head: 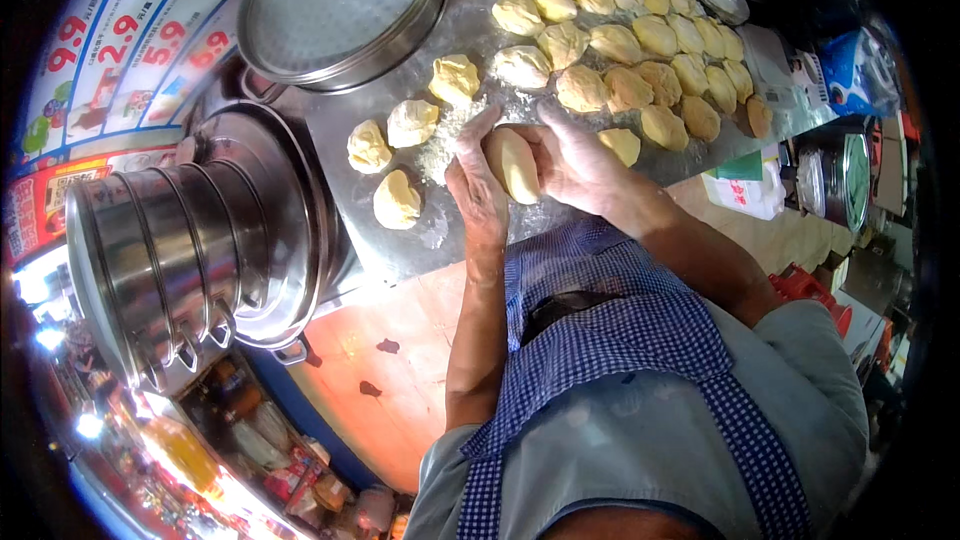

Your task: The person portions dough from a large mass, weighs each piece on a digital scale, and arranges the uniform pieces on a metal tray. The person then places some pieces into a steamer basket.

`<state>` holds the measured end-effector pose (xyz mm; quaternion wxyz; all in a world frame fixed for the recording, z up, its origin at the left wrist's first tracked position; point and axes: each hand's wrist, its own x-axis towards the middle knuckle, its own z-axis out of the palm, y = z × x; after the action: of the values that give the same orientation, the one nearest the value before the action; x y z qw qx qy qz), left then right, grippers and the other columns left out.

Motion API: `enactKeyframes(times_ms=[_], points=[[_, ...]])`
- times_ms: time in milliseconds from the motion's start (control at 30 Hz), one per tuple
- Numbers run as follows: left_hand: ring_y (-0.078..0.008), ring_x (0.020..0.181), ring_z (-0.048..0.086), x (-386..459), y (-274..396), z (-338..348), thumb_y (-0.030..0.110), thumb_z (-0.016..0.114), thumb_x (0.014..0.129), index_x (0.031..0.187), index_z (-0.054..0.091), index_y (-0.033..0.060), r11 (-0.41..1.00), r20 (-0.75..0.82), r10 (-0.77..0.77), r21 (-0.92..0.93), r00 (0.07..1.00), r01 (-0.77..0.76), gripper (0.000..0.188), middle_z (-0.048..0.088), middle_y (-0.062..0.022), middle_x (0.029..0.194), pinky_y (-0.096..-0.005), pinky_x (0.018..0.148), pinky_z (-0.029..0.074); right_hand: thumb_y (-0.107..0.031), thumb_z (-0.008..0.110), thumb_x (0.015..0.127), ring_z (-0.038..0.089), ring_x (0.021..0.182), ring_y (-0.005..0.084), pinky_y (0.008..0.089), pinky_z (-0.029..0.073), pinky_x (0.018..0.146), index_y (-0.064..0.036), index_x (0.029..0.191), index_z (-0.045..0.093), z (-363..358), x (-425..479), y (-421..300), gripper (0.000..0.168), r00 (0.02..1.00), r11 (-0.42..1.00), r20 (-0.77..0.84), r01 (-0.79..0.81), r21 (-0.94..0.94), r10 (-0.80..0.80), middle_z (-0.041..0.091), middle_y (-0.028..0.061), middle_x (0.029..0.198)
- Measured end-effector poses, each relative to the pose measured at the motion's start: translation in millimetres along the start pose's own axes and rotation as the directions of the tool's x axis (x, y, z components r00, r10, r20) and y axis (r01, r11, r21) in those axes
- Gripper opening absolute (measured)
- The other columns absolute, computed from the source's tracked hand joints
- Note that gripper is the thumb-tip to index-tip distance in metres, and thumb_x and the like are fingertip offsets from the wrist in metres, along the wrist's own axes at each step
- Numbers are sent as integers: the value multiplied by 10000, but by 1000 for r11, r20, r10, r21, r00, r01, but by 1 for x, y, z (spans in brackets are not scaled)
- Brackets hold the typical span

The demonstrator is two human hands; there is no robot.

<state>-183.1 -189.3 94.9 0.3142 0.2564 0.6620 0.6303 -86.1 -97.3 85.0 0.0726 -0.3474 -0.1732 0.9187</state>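
A smooth, elongated lump of yellow dough (514, 166) is cupped between my two floury hands, just above the front part of the steel worktop (341, 101). My left hand (480, 180) presses along one side of it. From the other side, my right hand (581, 157) curls around it, the fingers partly hidden behind the dough. Loose flour (442, 142) is scattered beside my left hand. Several rough dough pieces, among them one near the corner (397, 199), sit to the left. To the right and behind, many shaped dough pieces (615, 43) stand in rows.
A round steel steamer tray (341, 7) with a pale liner rests at the worktop's back left. Left of the table stands a stack of steel steamer baskets (172, 262) with protruding handles. A white plastic jug (750, 184) and a blue bag (859, 75) are at the right.
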Motion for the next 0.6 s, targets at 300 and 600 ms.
enactKeyframes(times_ms=[300,600], points=[[-264,1086,599,27,-6,39,717,171,949,1168,632,-24,998,-82,67,28,994,-65,900,654,-157,1117,-382,991,441,-563,423,984,520,1222,253,395,473,989,33,1322,429,-6,-22,-80,685,990,999,131,-49,11,47,514,158,1319],[-279,1105,593,56,-21,74,718,154,945,1233,585,-64,994,-217,-15,-112,976,-10,938,639,-177,1180,-379,1027,439,-607,369,979,418,1305,273,409,344,1114,43,1419,301,-10,25,-82,789,999,1000,53,9,-7,-8,415,200,1396]])
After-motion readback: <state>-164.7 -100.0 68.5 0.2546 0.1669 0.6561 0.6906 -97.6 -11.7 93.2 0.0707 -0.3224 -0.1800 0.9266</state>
